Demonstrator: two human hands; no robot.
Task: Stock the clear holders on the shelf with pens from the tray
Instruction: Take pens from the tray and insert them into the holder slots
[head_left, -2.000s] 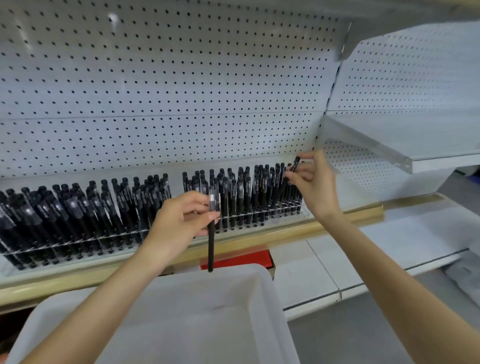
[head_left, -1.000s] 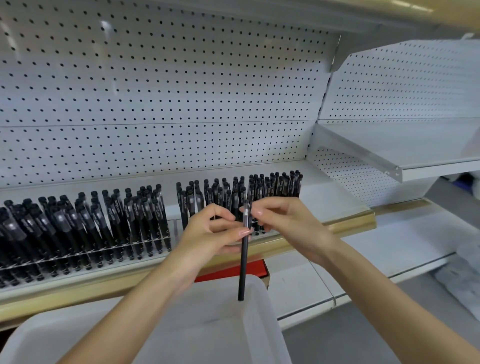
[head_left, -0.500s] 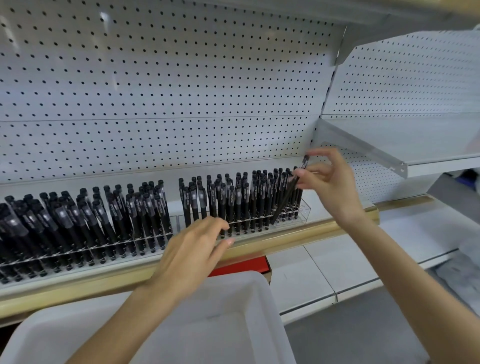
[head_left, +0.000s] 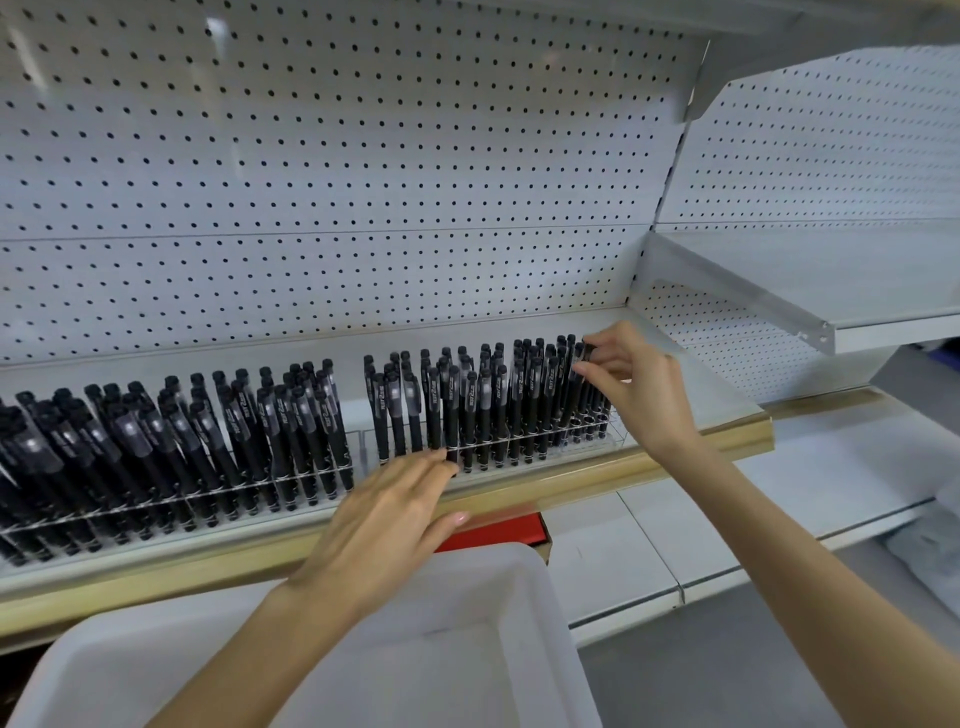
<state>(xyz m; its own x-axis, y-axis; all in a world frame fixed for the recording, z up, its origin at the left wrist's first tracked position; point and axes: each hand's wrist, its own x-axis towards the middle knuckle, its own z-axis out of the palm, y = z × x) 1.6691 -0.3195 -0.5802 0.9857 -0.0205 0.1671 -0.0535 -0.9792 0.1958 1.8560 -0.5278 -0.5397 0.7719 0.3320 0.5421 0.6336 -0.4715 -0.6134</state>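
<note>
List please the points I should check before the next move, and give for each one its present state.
1. The black pen stands in the right clear holder: ok, among the last pens at its right end.
2. Pen pushed fully down: cannot tell.
3. The right hand has let go: not ok, its fingers pinch the pen's top.
4. The left hand is free: ok, fingers straight, holding nothing, at the holder's front.
5. Some free slots are left: ok, a few show at the right end.
6. More pens in the white tray: cannot tell; none shows, but part of it is hidden.
</note>
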